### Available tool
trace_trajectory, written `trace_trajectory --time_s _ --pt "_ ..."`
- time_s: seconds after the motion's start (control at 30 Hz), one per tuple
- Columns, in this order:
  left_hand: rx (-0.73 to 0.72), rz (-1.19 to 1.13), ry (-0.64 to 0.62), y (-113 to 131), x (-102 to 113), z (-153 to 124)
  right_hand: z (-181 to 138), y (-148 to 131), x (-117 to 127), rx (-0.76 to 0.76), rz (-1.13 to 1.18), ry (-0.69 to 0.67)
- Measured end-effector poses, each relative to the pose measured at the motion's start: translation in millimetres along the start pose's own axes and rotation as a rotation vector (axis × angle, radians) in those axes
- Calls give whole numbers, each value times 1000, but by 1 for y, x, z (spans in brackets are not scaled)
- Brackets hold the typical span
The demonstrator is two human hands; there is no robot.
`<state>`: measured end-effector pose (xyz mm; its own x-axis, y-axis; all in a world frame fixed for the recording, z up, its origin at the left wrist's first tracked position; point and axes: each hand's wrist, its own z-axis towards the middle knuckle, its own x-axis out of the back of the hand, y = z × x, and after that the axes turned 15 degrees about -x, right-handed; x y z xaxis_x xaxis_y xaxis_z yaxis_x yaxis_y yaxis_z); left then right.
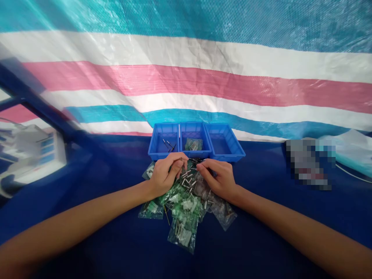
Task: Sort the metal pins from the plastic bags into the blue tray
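A heap of small clear bags [186,209] holding green boards and white parts lies on the blue table, mixed with loose metal pins [188,179]. My left hand [165,174] rests on the heap's left side, fingers curled and pinched around something small that I cannot make out. My right hand [218,179] lies on the heap's right side, fingers bent and pressed together over the pins. Just behind the hands stand three blue bins: the left bin [154,149] holds a few pins, the middle bin [200,133] holds a small bag, the right bin [232,149] looks bare.
A striped teal, white and pink tarp [203,77] hangs behind the table. A white device [37,155] sits at the far left beside a blue frame bar. A pixelated object [309,162] and a pale bag [348,151] lie at the right.
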<state>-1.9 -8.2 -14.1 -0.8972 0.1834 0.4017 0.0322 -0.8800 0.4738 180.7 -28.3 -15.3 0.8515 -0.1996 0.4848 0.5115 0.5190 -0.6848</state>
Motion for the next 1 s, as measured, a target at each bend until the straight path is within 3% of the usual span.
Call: trace_trajectory --time_s 0.6,0.8,1.0 --pt "-116 277 -104 7 3 9 1 0 1 -10 7 -4" --pt "-74 247 2 2 0 5 0 0 1 -29 8 14" --pt "-71 258 11 3 0 5 -1 0 1 -47 24 19"
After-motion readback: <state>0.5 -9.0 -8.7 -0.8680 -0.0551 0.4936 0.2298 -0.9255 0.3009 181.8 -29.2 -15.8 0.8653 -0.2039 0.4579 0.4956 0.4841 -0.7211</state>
